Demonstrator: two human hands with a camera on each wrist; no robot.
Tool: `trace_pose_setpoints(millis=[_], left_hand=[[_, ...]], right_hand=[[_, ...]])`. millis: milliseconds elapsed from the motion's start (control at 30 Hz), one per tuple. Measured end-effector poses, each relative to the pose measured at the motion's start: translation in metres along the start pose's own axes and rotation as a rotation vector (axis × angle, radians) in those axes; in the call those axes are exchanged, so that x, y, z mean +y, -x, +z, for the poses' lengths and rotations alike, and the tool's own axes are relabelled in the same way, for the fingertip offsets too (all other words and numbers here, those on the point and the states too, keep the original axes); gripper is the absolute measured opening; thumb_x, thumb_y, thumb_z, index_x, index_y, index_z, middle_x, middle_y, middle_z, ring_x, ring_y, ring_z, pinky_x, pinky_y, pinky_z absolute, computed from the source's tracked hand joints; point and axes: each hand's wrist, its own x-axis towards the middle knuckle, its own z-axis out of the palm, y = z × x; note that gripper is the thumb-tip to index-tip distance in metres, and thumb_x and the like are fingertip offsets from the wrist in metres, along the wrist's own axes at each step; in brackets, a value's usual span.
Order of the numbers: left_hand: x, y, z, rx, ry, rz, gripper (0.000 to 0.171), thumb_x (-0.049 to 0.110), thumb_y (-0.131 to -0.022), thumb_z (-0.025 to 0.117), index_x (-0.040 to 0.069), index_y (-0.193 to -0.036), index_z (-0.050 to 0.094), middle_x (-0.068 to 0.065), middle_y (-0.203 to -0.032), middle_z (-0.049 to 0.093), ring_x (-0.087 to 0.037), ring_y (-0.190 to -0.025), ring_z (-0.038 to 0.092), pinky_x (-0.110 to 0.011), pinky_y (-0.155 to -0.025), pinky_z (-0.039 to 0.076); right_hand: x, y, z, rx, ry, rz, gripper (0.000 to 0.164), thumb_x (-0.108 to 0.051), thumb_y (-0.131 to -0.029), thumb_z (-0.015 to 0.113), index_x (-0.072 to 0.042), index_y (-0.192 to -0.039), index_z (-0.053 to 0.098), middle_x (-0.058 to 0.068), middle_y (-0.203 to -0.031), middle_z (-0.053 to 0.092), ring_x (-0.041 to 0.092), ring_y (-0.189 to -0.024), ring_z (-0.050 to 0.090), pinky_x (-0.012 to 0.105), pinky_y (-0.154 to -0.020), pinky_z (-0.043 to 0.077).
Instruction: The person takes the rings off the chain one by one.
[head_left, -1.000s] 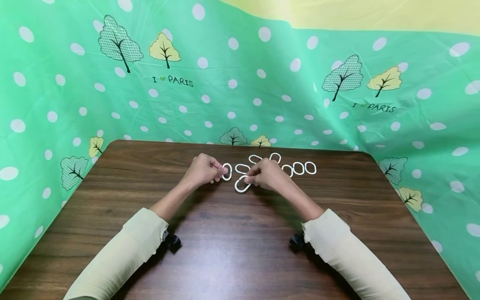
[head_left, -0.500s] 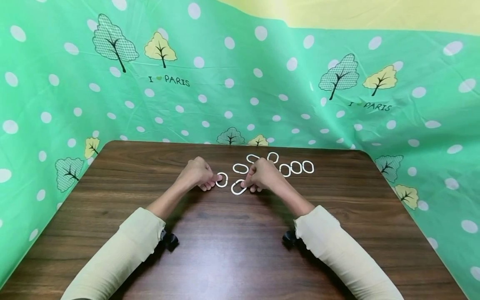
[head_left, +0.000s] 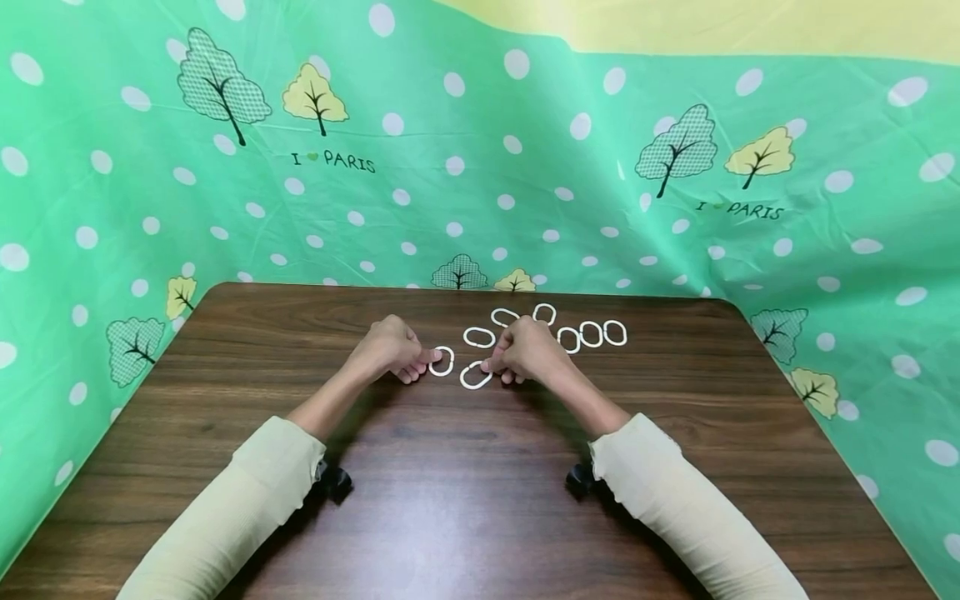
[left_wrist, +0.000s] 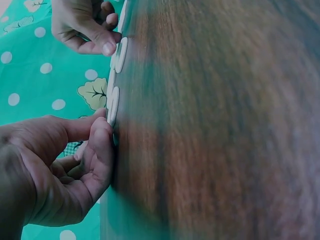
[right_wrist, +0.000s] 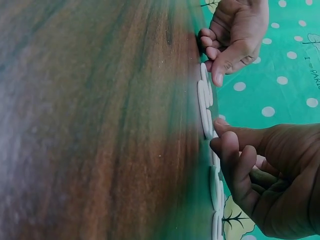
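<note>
My left hand pinches the edge of a white oval link between thumb and index finger. That link lies flat on the dark wooden table, just right of the fingertips. With thumb and index finger, my right hand pinches the right end of another white oval link, which slants on the tabletop. A small gap separates the two held links. In the left wrist view, thumb and index fingertips meet at the low end of the link. The right wrist view shows my right fingertips at the end of theirs.
Behind the hands lies a loose white link, with two more farther back, one partly behind my right hand. Three links stand in a side-by-side row to the right. A green dotted cloth hangs behind the table.
My left hand has drawn its link left and toward me, and the link lies flatter. The right hand and its link have shifted slightly nearer. The other links keep their arrangement.
</note>
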Motion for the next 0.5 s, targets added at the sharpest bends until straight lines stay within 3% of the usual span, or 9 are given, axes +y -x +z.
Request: trace_pose_setpoints(millis=[267,500], left_hand=[[-0.004,0.004,-0.003,0.011,-0.029,0.044,0.028,0.025,-0.100,0.090,0.002,-0.087,0.080,-0.005,-0.070,0.076,-0.011,-0.056,0.072,-0.029,-0.060,0.065],[-0.012,0.010,-0.011,0.026,-0.043,0.146,0.030,0.027,-0.101,0.089,0.002,-0.087,0.080,-0.005,-0.071,0.076,-0.012,-0.058,0.071,-0.028,-0.059,0.063]], right_hand=[[0.006,0.011,-0.006,0.043,0.000,-0.043,0.026,-0.022,-0.093,0.096,-0.010,-0.081,0.076,0.005,-0.063,0.076,0.019,-0.054,0.071,0.029,-0.051,0.054],[0.024,0.024,-0.020,0.074,0.027,-0.049,0.024,-0.024,-0.093,0.095,-0.012,-0.084,0.077,0.004,-0.066,0.075,0.017,-0.055,0.067,0.027,-0.051,0.052]])
